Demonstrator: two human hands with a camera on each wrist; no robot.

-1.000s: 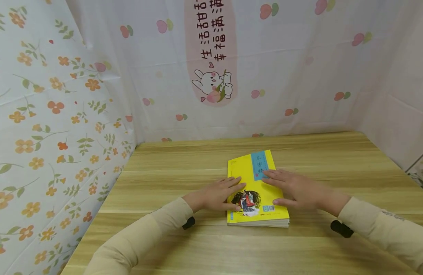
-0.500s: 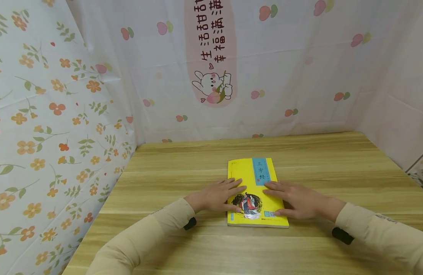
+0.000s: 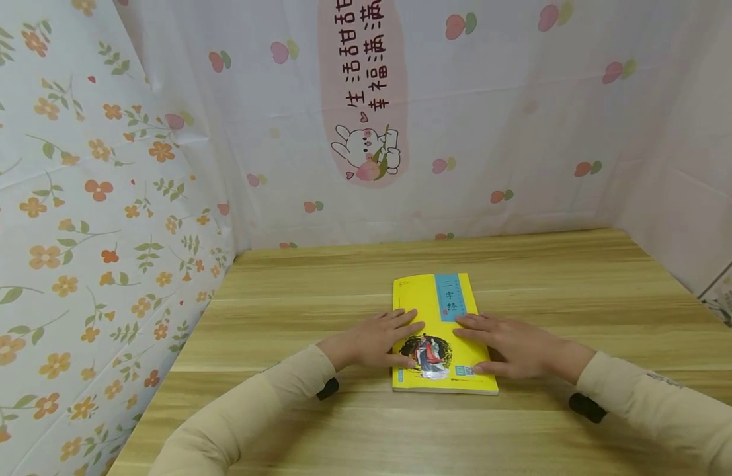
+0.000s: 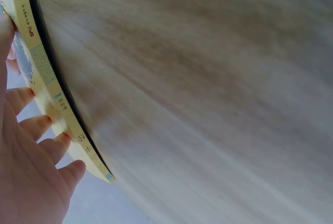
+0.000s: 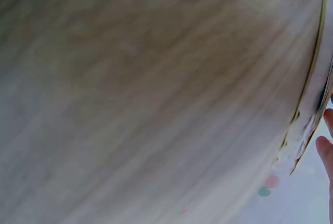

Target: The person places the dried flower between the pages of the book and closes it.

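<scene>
A yellow paperback book (image 3: 425, 297) with a blue title strip and a picture of robed figures lies closed and flat on the wooden table. On its left edge rests my left hand (image 3: 380, 338), fingers spread over the cover. My right hand (image 3: 514, 345) lies on the right edge, its fingers extended across the cover. In the left wrist view the book's printed spine (image 4: 52, 86) faces the camera, with the left hand (image 4: 31, 156) beside it. The right wrist view shows the page edges of the book (image 5: 307, 115) and a few fingertips (image 5: 323, 148) of the right hand.
The wooden table (image 3: 294, 284) reaches back to a white curtain (image 3: 490, 119) with fruit prints, a rabbit and writing. A floral cloth (image 3: 104, 231) hangs along the left side. Dark wrist devices sit under both wrists.
A second ago the book's cover stood slightly raised and its top reached farther back. It has since settled flat, and the right hand has come down with it. The left hand stays nearly still.
</scene>
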